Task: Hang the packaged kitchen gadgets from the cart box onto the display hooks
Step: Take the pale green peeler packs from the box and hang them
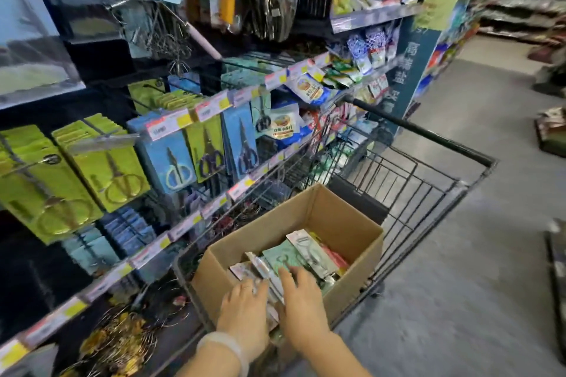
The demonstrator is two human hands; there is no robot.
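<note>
An open cardboard box (309,217) sits in a wire shopping cart (428,193). Inside it lie several packaged kitchen gadgets (306,251), among them a green card and a white peeler pack. Both my hands reach into the near end of the box. My left hand (245,306) rests on the packages at the left, fingers extended. My right hand (301,300) lies on the packs beside it, fingers reaching over the green card. Whether either hand grips a pack is hidden. Display hooks (101,131) on the left hold green and blue scissor packs (180,162).
Shelving with price tags (211,107) runs along the left, close to the cart's side. Metal whisks and ladles (275,9) hang higher up. Wire strainers (122,343) sit low at the left. The grey aisle floor (459,285) spreads to the right, with low stock at its far edge.
</note>
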